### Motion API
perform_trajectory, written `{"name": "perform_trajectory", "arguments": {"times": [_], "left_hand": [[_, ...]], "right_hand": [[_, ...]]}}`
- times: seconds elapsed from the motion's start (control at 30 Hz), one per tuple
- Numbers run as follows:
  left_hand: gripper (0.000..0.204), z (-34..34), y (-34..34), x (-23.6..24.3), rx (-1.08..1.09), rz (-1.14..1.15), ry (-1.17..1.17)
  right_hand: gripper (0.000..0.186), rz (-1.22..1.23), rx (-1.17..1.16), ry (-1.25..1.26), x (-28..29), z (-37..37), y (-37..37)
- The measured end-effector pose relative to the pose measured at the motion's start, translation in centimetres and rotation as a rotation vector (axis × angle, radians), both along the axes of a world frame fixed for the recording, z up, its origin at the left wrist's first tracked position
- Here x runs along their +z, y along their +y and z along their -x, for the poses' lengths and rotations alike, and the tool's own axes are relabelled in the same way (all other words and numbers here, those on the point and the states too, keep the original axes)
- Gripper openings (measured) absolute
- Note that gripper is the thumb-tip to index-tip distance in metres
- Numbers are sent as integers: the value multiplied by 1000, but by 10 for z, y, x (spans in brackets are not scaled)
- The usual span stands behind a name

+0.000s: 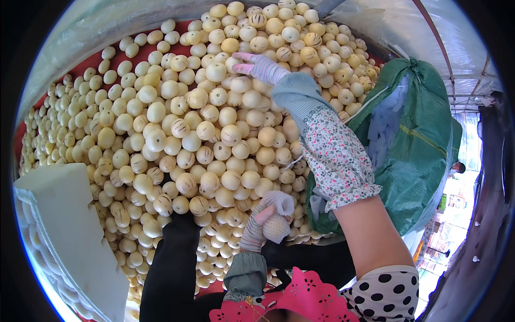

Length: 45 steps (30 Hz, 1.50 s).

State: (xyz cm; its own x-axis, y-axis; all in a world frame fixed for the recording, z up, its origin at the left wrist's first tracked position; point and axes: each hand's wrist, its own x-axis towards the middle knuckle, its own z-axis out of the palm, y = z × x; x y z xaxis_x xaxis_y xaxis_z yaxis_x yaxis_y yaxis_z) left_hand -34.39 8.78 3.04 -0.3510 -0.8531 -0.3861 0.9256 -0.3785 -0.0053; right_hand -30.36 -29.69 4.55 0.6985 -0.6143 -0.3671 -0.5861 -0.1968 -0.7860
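A large pile of round cream-yellow fruits, some with dark streaks, fills most of the view. My right hand, in a striped glove with pink fingertips bare, reaches onto the upper middle of the pile, fingers apart on the fruits. My left hand, gloved alike, is low at the centre, closed on white foam mesh netting; whether fruit is inside is unclear.
An open green sack of white netting lies at the right, and a white foam box at lower left. My black-clad legs rest among the fruits. Plastic sheeting encloses the pile. Part of another person shows far right.
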Motion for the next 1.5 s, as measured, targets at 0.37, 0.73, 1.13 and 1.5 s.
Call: {"name": "perform_trajectory", "arguments": {"times": [0.37, 0.73, 1.13, 1.5], "left_hand": [[58, -2, 2, 13, -115, 96, -48], [55, 35, 5, -3, -145, 129, 58], [64, -2, 1, 11, -7, 198, 148], [66, -6, -6, 34, 149, 41, -66]], "right_hand": [[67, -124, -6, 53, -18, 39, 94], [80, 501, 305, 469, -11, 89, 197], [38, 497, 64, 333, -2, 70, 150], [57, 570, -192, 130, -4, 46, 102]]}}
